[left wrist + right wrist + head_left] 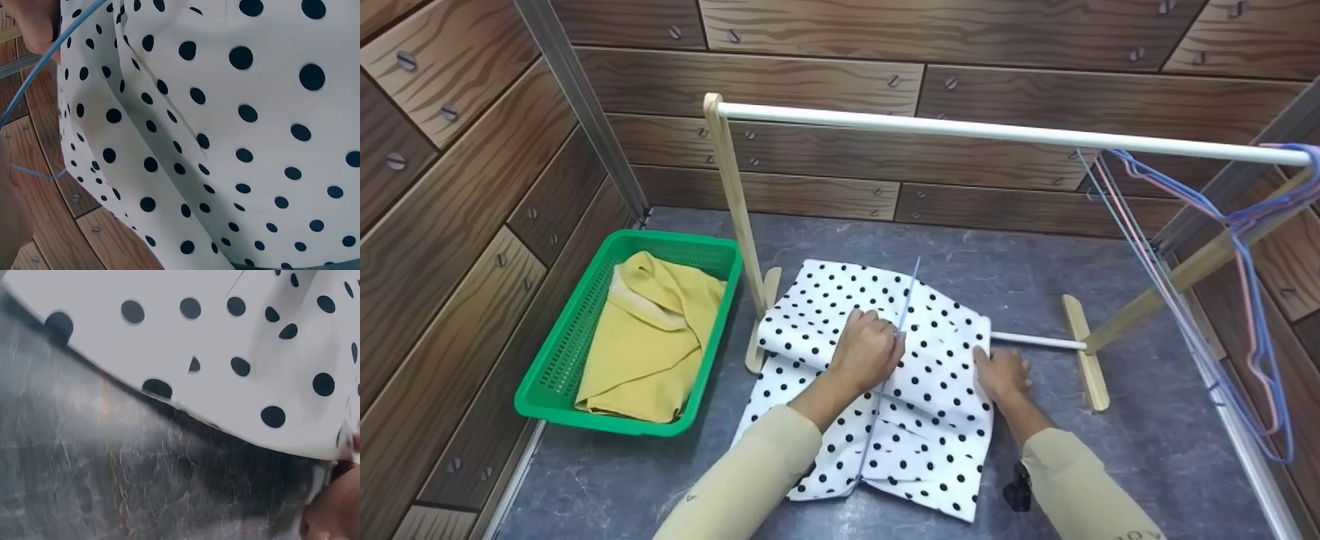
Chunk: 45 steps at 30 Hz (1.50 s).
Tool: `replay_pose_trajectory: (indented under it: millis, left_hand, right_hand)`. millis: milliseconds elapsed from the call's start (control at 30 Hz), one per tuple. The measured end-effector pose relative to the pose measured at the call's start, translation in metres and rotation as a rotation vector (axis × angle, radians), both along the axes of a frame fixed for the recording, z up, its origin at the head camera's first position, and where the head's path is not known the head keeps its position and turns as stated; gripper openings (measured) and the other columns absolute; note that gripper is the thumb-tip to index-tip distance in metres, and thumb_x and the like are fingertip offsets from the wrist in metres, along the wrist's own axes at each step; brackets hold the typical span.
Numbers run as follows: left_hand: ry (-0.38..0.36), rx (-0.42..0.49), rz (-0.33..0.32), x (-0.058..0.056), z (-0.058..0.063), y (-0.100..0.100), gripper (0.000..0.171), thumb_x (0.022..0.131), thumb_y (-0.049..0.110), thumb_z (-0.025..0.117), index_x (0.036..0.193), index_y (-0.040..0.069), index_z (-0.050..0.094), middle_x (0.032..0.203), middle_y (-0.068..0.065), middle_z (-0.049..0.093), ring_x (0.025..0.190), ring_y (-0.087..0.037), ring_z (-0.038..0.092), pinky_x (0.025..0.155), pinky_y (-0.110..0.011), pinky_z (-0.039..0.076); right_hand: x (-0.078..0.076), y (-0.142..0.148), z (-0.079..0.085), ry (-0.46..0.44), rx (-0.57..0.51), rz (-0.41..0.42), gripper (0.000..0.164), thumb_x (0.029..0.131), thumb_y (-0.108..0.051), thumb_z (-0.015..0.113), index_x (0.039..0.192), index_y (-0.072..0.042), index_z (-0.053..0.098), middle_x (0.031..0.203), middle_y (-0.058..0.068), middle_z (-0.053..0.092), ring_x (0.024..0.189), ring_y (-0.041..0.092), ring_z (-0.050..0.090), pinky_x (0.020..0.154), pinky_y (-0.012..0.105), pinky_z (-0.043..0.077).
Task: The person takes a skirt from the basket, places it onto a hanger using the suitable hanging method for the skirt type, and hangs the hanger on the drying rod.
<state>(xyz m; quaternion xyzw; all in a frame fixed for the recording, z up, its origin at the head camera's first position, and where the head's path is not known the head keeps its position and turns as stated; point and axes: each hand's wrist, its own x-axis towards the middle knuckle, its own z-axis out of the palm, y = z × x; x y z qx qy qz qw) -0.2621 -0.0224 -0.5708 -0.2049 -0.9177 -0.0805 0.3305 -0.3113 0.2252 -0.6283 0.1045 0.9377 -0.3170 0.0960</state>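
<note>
A white cloth with black polka dots (937, 382) lies spread and partly folded on the grey surface. Across its middle stands a thin blue clothes hanger (911, 289), seen nearly edge-on; its blue bar (42, 64) also crosses the upper left of the left wrist view. My left hand (866, 349) grips the hanger above the cloth, with fingers curled. At the cloth's right edge, my right hand (1001, 373) pinches the fabric between thumb and fingers. In the right wrist view that hand (334, 506) shows at the lower right, at the cloth's border.
A green basket (529, 405) holding a folded yellow cloth (652, 352) stands to the left. Behind the dotted cloth rises a wooden rack with a white rail (960, 126). Several blue and pink hangers (1241, 225) hang at its right end. Wood-patterned walls enclose the area.
</note>
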Motion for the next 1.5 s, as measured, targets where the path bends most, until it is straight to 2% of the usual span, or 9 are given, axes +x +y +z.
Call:
replay_pose_trajectory:
  millis: [167,433,633,733,800,933,1033,1333,1500]
  left_hand:
    - [-0.047,-0.027,0.019,0.0,0.003,-0.006,0.03,0.096,0.025,0.062,0.068,0.014,0.068,0.062,0.002,0.063,0.063,-0.016,0.054,0.067,-0.031,0.039]
    - [-0.134,-0.032,0.023,0.001,0.011,-0.006,0.029,0.097,0.027,0.06,0.072,0.014,0.07,0.065,0.002,0.065,0.066,-0.016,0.056,0.068,-0.031,0.039]
    - [-0.183,-0.063,0.04,-0.001,0.013,0.003,0.033,0.099,0.029,0.057,0.072,0.014,0.069,0.065,0.003,0.065,0.065,-0.016,0.057,0.067,-0.031,0.04]
    - [-0.189,-0.075,0.05,-0.003,0.011,0.007,0.033,0.099,0.029,0.056,0.073,0.014,0.069,0.066,0.002,0.066,0.066,-0.017,0.058,0.067,-0.032,0.04]
    - [-0.19,-0.08,0.06,-0.005,0.01,0.009,0.033,0.098,0.03,0.057,0.072,0.014,0.069,0.066,0.002,0.066,0.066,-0.017,0.059,0.067,-0.032,0.039]
    - [-0.165,-0.079,0.079,-0.007,0.009,0.013,0.031,0.096,0.028,0.059,0.07,0.014,0.067,0.063,0.001,0.064,0.063,-0.017,0.057,0.065,-0.032,0.038]
    - [-0.141,-0.079,0.085,-0.008,0.008,0.016,0.03,0.095,0.027,0.06,0.069,0.015,0.067,0.062,0.001,0.063,0.062,-0.017,0.056,0.064,-0.032,0.038]
    - [-0.158,-0.045,0.127,-0.008,0.011,0.017,0.033,0.096,0.028,0.058,0.066,0.015,0.065,0.062,0.002,0.063,0.062,-0.016,0.055,0.065,-0.032,0.038]
    - [-0.17,-0.008,0.157,-0.008,0.013,0.019,0.032,0.096,0.028,0.061,0.067,0.015,0.066,0.062,0.001,0.064,0.06,-0.015,0.052,0.063,-0.03,0.035]
  right_hand:
    - [-0.001,0.006,0.007,0.129,-0.053,-0.098,0.049,0.105,-0.031,0.04,0.131,0.007,0.053,0.141,0.03,0.036,0.134,0.048,0.027,0.109,0.064,0.017]
    - [-0.006,0.016,0.015,0.192,-0.067,-0.177,0.048,0.105,-0.032,0.041,0.13,0.007,0.055,0.145,0.03,0.035,0.137,0.048,0.026,0.108,0.065,0.016]
    - [-0.003,0.024,0.014,0.123,0.021,-0.079,0.052,0.103,-0.034,0.044,0.138,0.003,0.049,0.146,0.032,0.033,0.137,0.05,0.023,0.107,0.067,0.018]
    - [0.012,0.017,0.009,0.202,0.051,-0.017,0.053,0.099,-0.032,0.054,0.139,0.002,0.047,0.144,0.032,0.033,0.135,0.049,0.026,0.105,0.065,0.02]
    - [0.027,0.008,0.003,0.306,0.081,0.082,0.047,0.095,-0.03,0.062,0.131,-0.001,0.054,0.138,0.028,0.04,0.13,0.047,0.031,0.102,0.064,0.021]
    - [0.065,-0.011,-0.006,0.514,0.19,0.447,0.026,0.09,-0.03,0.07,0.107,-0.01,0.065,0.118,0.015,0.055,0.116,0.036,0.045,0.096,0.058,0.026]
    - [0.088,-0.019,-0.008,0.664,0.272,0.667,0.021,0.089,-0.031,0.07,0.101,-0.014,0.064,0.11,0.008,0.057,0.107,0.028,0.05,0.092,0.053,0.03]
    - [0.119,-0.035,-0.01,1.072,0.39,1.116,0.033,0.083,-0.049,0.064,0.084,-0.018,0.054,0.085,-0.001,0.051,0.081,0.02,0.048,0.085,0.047,0.037]
    - [0.131,-0.038,-0.024,1.191,0.401,1.22,0.034,0.08,-0.048,0.066,0.08,-0.017,0.052,0.077,-0.002,0.049,0.075,0.02,0.047,0.084,0.046,0.039]
